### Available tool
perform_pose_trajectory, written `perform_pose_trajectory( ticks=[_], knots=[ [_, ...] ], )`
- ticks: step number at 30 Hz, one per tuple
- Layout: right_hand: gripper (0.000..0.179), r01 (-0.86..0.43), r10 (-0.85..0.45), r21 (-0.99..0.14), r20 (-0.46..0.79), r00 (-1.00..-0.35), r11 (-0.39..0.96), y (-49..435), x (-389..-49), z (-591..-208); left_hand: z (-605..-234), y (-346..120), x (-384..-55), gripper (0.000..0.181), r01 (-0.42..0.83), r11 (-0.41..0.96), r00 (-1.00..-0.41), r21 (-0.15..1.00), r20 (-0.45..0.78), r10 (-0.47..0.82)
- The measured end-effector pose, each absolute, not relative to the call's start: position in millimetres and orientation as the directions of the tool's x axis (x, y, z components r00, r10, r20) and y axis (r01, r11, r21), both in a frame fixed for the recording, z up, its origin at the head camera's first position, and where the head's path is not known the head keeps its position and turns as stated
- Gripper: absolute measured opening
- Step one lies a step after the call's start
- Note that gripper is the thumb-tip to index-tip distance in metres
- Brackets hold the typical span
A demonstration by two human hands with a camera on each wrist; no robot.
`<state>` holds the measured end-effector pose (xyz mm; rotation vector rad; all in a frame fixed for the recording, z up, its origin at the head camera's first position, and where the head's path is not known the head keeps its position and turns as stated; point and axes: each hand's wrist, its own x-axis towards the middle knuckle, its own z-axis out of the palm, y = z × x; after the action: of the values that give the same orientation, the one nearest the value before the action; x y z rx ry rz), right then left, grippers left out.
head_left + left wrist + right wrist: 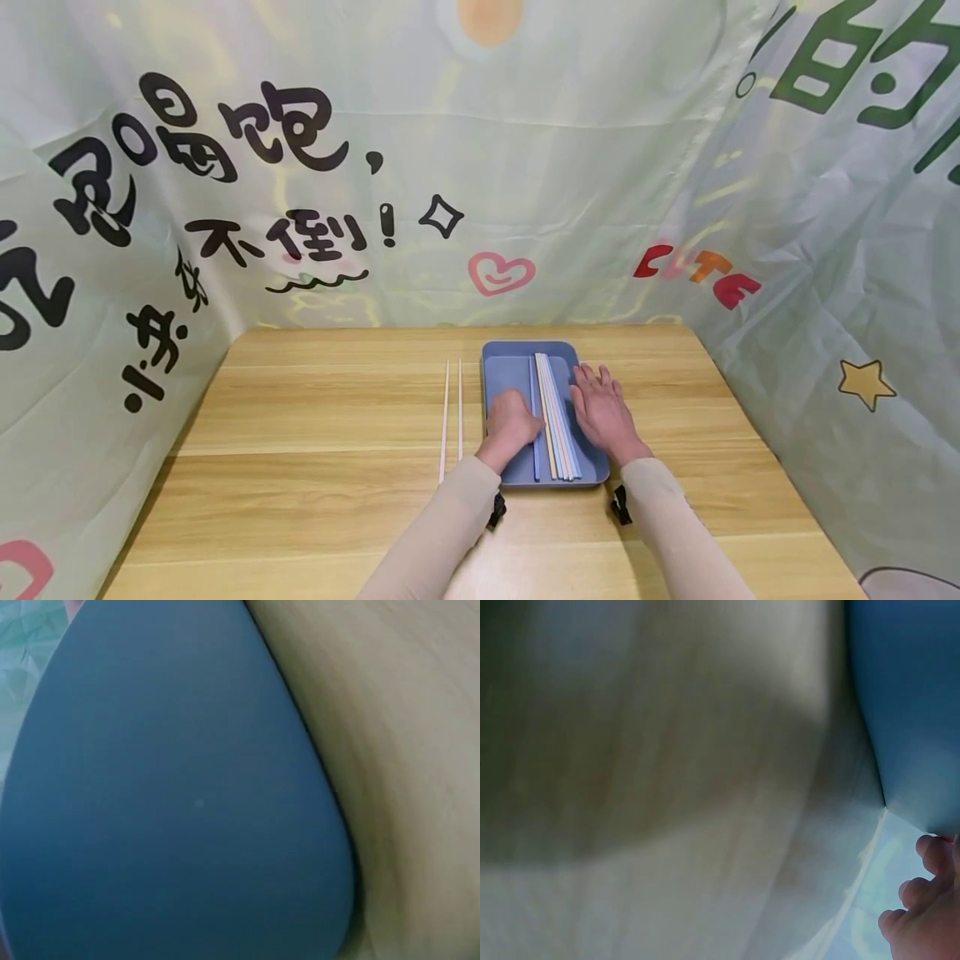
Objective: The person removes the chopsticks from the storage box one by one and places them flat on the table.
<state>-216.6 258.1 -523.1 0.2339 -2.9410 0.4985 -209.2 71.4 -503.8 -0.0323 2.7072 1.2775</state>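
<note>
A blue-grey rectangular tray (497, 358) stands on the table, and its outer wall fills much of the left wrist view. Inside it lies a bundle of pale, multicoloured chopsticks (555, 417). A darker blue chopstick (536, 462) lies just left of the bundle. My left hand (512, 427) reaches over the tray's left side, fingers curled, with the thumb and fingertips pinching this blue chopstick near its middle; the fingertips are mostly hidden. My right hand (603, 415) rests along the tray's right rim with its fingers extended forward, and it grips nothing.
Two pale pink chopsticks (460, 400) lie apart on the wooden table (322, 417), left of the tray. Printed cloth (405, 150) hangs behind the table and along both sides.
</note>
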Motion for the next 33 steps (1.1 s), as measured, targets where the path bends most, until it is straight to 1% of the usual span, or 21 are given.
perform_pose_trajectory(
  ticks=[3,12,14,16,18,19,23,26,29,33],
  knots=[
    [0.054,-0.184,-0.131,-0.31,0.183,-0.974,0.933,258,-216,-524,-503,70,-210,0.041,-0.09,0.638,-0.987,0.765,-0.152,0.043],
    [0.054,-0.185,-0.132,-0.312,0.185,-0.974,0.932,258,-215,-526,-498,63,-211,0.036,-0.1,0.611,-0.985,0.786,-0.167,0.052],
    [0.054,-0.183,-0.131,-0.313,0.18,-0.975,0.932,258,-215,-526,-494,60,-210,0.03,-0.109,0.568,-0.983,0.816,-0.173,0.061],
    [0.054,-0.182,-0.131,-0.316,0.178,-0.975,0.931,258,-216,-526,-489,56,-209,0.02,-0.122,0.52,-0.981,0.845,-0.181,0.064],
    [0.054,-0.187,-0.133,-0.321,0.184,-0.974,0.928,257,-215,-525,-483,50,-208,0.01,-0.145,0.455,-0.976,0.878,-0.202,0.078],
    [0.054,-0.19,-0.134,-0.325,0.189,-0.973,0.927,257,-215,-525,-479,46,-208,0.009,-0.156,0.413,-0.974,0.897,-0.21,0.087],
    [0.054,-0.202,-0.138,-0.329,0.207,-0.969,0.922,257,-214,-524,-469,31,-208,0.02,-0.189,0.262,-0.966,0.946,-0.228,0.125],
    [0.054,-0.197,-0.139,-0.32,0.194,-0.971,0.927,257,-214,-523,-465,17,-209,0.028,-0.192,0.181,-0.963,0.965,-0.22,0.154],
    [0.055,-0.189,-0.139,-0.312,0.176,-0.975,0.931,257,-214,-523,-463,3,-211,0.032,-0.191,0.15,-0.962,0.97,-0.215,0.169],
    [0.054,-0.185,-0.136,-0.311,0.173,-0.976,0.932,258,-214,-523,-463,-17,-213,0.032,-0.201,0.15,-0.961,0.968,-0.225,0.163]
  ],
)
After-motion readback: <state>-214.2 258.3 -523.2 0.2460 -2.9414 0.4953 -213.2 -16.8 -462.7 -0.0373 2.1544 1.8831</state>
